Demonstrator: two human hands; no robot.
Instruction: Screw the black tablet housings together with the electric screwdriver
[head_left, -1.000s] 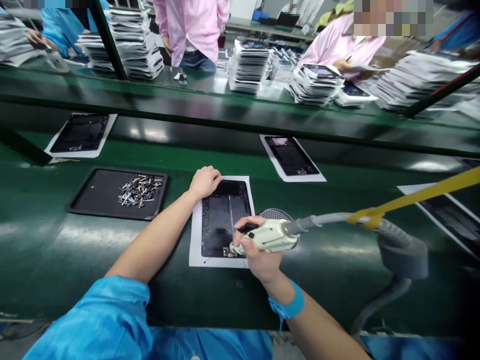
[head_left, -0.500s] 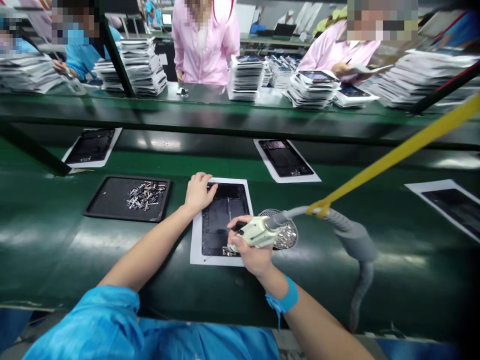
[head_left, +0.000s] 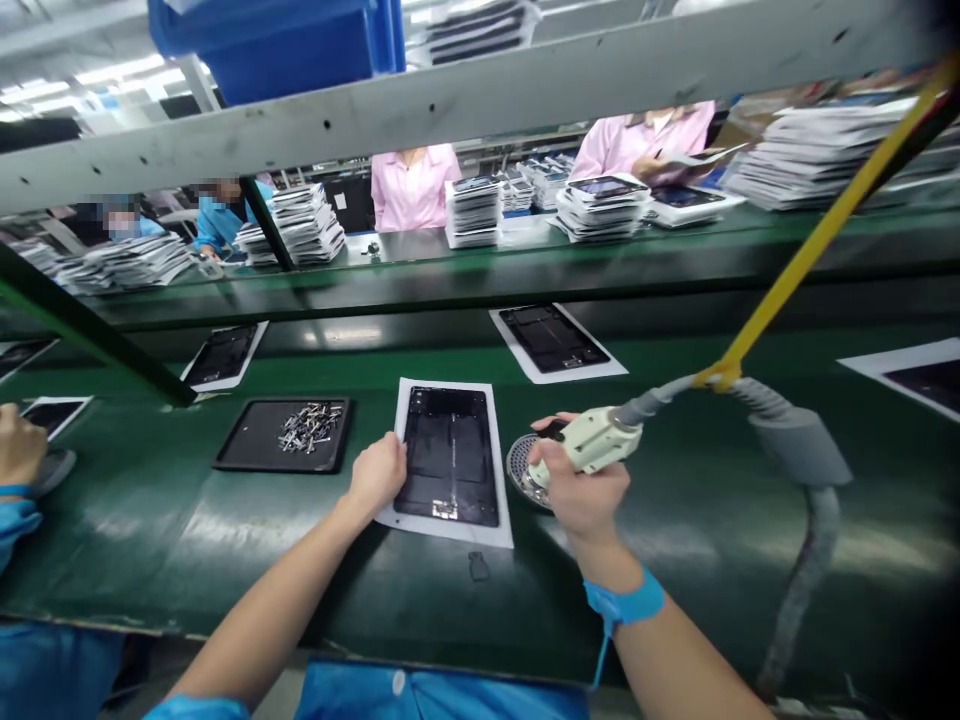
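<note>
A black tablet housing (head_left: 448,453) lies on a white sheet (head_left: 452,535) on the green belt in front of me. My left hand (head_left: 379,473) rests with curled fingers on the sheet's near left corner, touching the housing's edge. My right hand (head_left: 579,487) is closed round a pale electric screwdriver (head_left: 596,441), whose tip points down over a round metal screw dish (head_left: 521,468) just right of the housing. A grey hose (head_left: 787,430) and a yellow cord (head_left: 817,240) run from the tool up to the right.
A black tray (head_left: 247,445) with several small metal parts (head_left: 309,427) sits left of the housing. More housings on sheets (head_left: 551,341) lie farther along the belt. A co-worker's hand (head_left: 19,447) shows at the left edge. Stacks of trays (head_left: 472,210) and people stand behind.
My right hand took the screwdriver off the housing and moved it right, over the screw dish. My left hand slid from the housing's far corner to its near left corner. My head tilted up.
</note>
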